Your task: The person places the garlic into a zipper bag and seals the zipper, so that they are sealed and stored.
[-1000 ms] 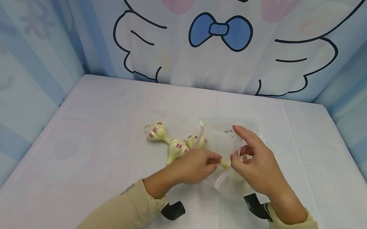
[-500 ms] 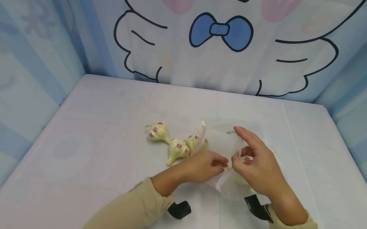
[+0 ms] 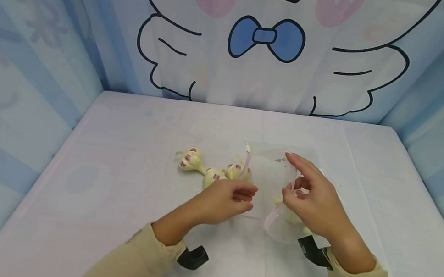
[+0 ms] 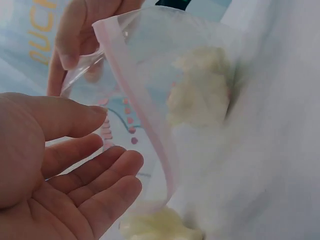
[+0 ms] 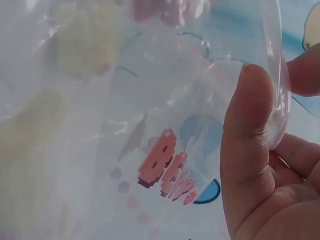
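My right hand (image 3: 318, 201) pinches the pink-striped edge of a clear zip bag (image 3: 269, 174), thumb on one side of the film. Pale garlic bulbs (image 4: 200, 90) show inside the bag in the left wrist view. Just left of the bag's mouth is my left hand (image 3: 222, 201), fingers loosely bent with nothing between them. Beyond it on the table lie a garlic bulb (image 3: 191, 159) with purple patches, a second garlic bulb (image 3: 214, 174) partly covered by the left hand, and a third garlic bulb (image 3: 233, 171) partly behind the bag's edge.
A white cloth covers the table (image 3: 112, 217). At its back hangs a curtain (image 3: 262, 79) with a cartoon bird print, and blue patterned curtains close off both sides. Black wrist mounts (image 3: 192, 257) stick out below the sleeves.
My left hand went further into the bag's mouth, then drew back to the left, leaving a garlic bulb inside. The right hand keeps its hold on the bag's edge, shifting only slightly right.
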`<state>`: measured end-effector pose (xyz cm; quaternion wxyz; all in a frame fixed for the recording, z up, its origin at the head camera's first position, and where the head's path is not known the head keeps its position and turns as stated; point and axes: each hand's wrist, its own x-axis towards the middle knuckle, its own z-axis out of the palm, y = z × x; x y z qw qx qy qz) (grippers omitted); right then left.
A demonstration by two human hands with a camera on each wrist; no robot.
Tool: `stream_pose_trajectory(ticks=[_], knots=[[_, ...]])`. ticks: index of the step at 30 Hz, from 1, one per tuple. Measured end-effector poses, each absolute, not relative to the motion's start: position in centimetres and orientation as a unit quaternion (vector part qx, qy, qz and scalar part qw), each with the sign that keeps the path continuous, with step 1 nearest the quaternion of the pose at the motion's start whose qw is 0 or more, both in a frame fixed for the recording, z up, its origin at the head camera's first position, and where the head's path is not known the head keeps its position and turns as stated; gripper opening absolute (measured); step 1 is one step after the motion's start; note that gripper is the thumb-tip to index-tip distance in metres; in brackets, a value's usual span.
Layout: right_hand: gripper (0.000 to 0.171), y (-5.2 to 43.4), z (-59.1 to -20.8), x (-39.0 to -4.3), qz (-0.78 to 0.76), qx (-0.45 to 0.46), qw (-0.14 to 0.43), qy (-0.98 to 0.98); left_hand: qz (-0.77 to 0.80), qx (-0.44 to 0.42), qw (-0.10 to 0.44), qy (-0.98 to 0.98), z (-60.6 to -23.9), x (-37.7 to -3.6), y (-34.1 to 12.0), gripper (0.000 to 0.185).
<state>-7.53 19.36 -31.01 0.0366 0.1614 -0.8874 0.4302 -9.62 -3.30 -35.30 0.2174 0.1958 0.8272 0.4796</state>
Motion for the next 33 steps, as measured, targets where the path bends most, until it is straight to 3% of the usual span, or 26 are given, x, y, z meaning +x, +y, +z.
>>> stream_pose_trajectory(ticks=[13, 24, 33], knots=[[0.063, 19.5, -31.1, -7.5, 0.426, 0.163, 0.040, -0.889, 0.507, 0.111, 0.115, 0.847, -36.0, -9.2, -8.4, 0.042], [0.063, 19.6, -31.0, -7.5, 0.423, 0.163, 0.044, -0.891, 0.510, 0.058, 0.095, 0.853, -38.6, -10.1, -9.7, 0.048], [0.064, 19.7, -31.1, -7.5, 0.425, 0.166, 0.043, -0.889, 0.432, 0.052, 0.094, 0.895, -39.8, -11.0, -9.4, 0.064]])
